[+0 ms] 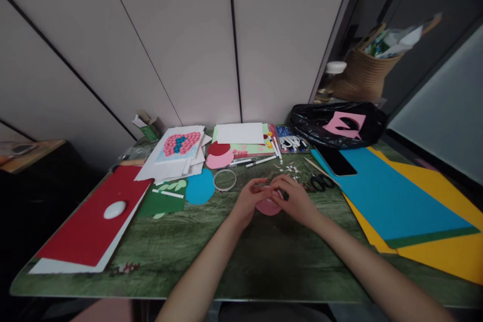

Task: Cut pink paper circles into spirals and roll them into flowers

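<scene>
A round piece of pink paper (268,208) is at the front middle of the green wood-patterned table, partly hidden beneath my fingers. My left hand (252,198) is closed at its left edge, thumb and fingertips pinched on the paper. From the other side, my right hand (295,198) curls over it with bent fingers, its fingertips meeting those of the left. Exactly what lies between the fingertips is too small to make out. Just beyond the hands are small white scraps (287,168). Black-handled scissors (320,181) lie to the right of my right hand.
Left of the hands are a ring of tape (225,180), a blue paper circle (199,187), green paper (162,203) and red sheets (94,211) under a white mouse-shaped object (114,210). Rightward lie blue paper (400,196), a phone (335,160) and a black bag (302,119).
</scene>
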Demonstrator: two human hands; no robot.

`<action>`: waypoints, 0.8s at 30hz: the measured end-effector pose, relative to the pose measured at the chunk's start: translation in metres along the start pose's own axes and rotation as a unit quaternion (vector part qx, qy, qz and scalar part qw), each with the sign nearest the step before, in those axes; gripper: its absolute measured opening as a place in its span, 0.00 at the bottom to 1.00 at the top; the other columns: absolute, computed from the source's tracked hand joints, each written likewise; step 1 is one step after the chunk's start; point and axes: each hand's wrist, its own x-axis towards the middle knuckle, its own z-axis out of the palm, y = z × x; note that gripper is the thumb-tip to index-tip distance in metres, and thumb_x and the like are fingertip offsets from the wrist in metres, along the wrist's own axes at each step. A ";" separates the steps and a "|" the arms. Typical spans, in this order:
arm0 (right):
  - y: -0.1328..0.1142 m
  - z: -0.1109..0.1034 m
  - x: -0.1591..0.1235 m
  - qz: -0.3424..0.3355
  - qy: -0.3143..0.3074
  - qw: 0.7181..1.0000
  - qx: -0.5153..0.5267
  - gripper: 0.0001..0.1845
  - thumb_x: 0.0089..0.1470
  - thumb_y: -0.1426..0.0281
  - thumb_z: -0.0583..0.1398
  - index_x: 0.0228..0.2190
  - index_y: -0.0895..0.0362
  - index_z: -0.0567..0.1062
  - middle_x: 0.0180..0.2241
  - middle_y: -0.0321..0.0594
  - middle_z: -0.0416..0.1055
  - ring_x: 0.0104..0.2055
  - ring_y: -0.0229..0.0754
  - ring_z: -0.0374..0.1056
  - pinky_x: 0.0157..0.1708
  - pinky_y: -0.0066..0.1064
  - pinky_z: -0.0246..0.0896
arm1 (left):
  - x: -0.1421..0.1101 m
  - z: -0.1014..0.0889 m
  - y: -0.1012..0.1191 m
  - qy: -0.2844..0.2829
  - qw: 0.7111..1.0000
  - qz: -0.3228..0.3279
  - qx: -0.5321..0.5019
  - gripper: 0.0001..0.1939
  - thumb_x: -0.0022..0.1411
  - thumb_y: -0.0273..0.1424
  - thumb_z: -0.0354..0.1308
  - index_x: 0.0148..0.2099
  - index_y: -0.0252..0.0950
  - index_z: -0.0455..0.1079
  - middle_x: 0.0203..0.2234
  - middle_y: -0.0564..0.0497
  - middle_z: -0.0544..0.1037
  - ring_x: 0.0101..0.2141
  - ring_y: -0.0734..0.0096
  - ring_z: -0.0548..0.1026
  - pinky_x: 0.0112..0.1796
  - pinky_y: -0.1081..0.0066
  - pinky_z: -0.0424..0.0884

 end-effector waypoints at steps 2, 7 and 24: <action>0.001 0.000 -0.001 -0.001 0.002 1.000 -0.003 0.07 0.48 0.77 0.59 0.30 0.55 0.73 0.34 0.39 0.68 0.39 0.40 0.66 0.39 0.35 0.64 | 0.001 -0.001 0.001 0.004 1.000 0.000 -0.004 0.23 0.39 0.27 0.68 0.41 0.34 0.69 0.25 0.54 0.76 0.24 0.77 0.71 0.32 0.73 0.63; 0.002 0.001 -0.002 0.003 0.007 1.000 -0.006 0.08 0.49 0.76 0.59 0.32 0.55 0.75 0.35 0.41 0.68 0.40 0.41 0.67 0.39 0.35 0.65 | 0.000 -0.001 -0.001 0.004 1.000 0.000 -0.006 0.24 0.40 0.27 0.68 0.42 0.33 0.68 0.24 0.54 0.76 0.23 0.78 0.70 0.31 0.74 0.63; 0.005 0.001 -0.003 0.013 -0.009 1.000 0.022 0.06 0.48 0.76 0.60 0.29 0.55 0.76 0.36 0.41 0.69 0.39 0.40 0.68 0.39 0.34 0.65 | -0.008 0.011 0.003 -0.009 0.999 0.027 0.020 0.20 0.40 0.28 0.68 0.39 0.34 0.70 0.27 0.52 0.76 0.31 0.71 0.73 0.37 0.71 0.64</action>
